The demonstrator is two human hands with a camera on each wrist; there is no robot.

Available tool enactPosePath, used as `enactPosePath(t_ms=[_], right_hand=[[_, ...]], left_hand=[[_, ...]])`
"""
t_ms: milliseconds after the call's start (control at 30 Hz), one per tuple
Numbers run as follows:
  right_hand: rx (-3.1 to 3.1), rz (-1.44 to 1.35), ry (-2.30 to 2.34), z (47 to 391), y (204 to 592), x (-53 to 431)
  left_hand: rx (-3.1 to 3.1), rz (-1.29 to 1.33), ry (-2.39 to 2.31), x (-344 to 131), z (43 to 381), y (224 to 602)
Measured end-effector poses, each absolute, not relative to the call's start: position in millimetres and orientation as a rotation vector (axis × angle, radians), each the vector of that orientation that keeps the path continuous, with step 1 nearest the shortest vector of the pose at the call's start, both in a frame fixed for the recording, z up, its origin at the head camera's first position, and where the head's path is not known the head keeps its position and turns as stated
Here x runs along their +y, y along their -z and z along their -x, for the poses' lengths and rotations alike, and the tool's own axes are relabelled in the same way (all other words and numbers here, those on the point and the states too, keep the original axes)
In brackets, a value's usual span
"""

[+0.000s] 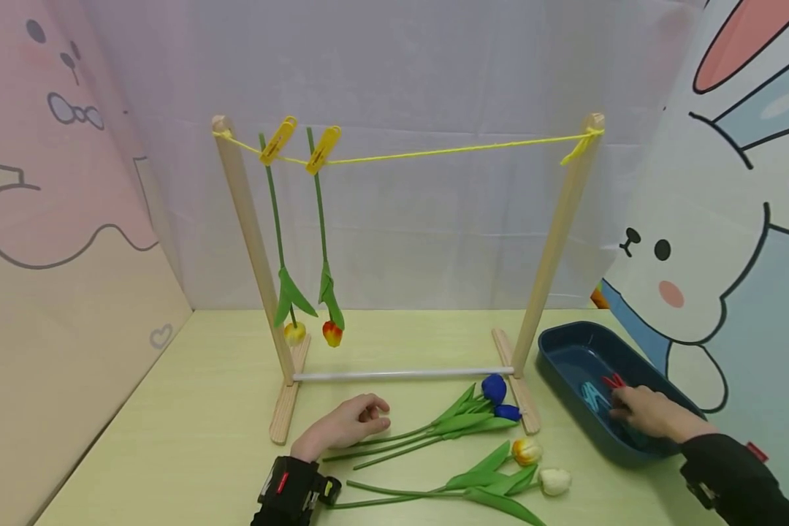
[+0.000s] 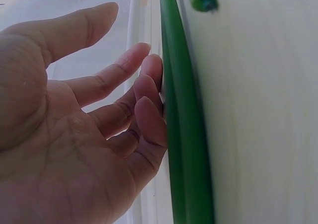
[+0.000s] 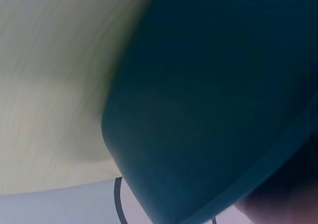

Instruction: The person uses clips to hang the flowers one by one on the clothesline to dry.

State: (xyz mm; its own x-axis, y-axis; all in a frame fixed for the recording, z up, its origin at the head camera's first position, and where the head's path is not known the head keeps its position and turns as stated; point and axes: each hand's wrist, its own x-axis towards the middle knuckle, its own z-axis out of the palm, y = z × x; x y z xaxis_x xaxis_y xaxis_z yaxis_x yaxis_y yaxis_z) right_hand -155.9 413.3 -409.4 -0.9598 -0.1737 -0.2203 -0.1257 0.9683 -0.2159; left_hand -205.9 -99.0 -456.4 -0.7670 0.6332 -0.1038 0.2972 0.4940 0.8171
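My left hand (image 1: 346, 421) rests on the table beside the green stems of blue tulips (image 1: 463, 418). Its fingers (image 2: 149, 117) are loosely bent and hold nothing; the stems (image 2: 185, 119) lie right next to them in the left wrist view. My right hand (image 1: 647, 411) reaches down into a dark blue tub (image 1: 568, 337). Beside its fingertips is a red clothespin (image 1: 614, 380), with light blue clothespins (image 1: 594, 397) to the left. Whether the fingers pinch anything is hidden. In the right wrist view the tub's outer wall (image 3: 198, 95) covers most of the hand.
A yellow cord (image 1: 434, 151) spans two wooden posts (image 1: 559, 241). Yellow clothespins (image 1: 324, 150) hold a yellow tulip (image 1: 294, 333) and a red-yellow tulip (image 1: 332, 333) head-down at its left. In front lie an orange-yellow tulip (image 1: 526, 451) and a white tulip (image 1: 555, 481).
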Motion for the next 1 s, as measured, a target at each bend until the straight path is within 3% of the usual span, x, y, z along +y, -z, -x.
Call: enactPosePath(t_ms=[533, 767, 1000], right_hand=[[3.258, 0.213, 0.410, 149.0, 398.6, 411.5], [3.382, 0.022, 0.815, 136.9, 380.1, 393.4], [3.349, -0.144, 1.386, 127.3, 369.0, 342.7]], left_hand=[[2.337, -0.769, -1.164, -98.8, 206.7, 457.2], [2.352, -0.804, -1.130, -97.7, 206.3, 457.3], [2.378, -0.802, -1.112, -99.0, 205.6, 455.3]])
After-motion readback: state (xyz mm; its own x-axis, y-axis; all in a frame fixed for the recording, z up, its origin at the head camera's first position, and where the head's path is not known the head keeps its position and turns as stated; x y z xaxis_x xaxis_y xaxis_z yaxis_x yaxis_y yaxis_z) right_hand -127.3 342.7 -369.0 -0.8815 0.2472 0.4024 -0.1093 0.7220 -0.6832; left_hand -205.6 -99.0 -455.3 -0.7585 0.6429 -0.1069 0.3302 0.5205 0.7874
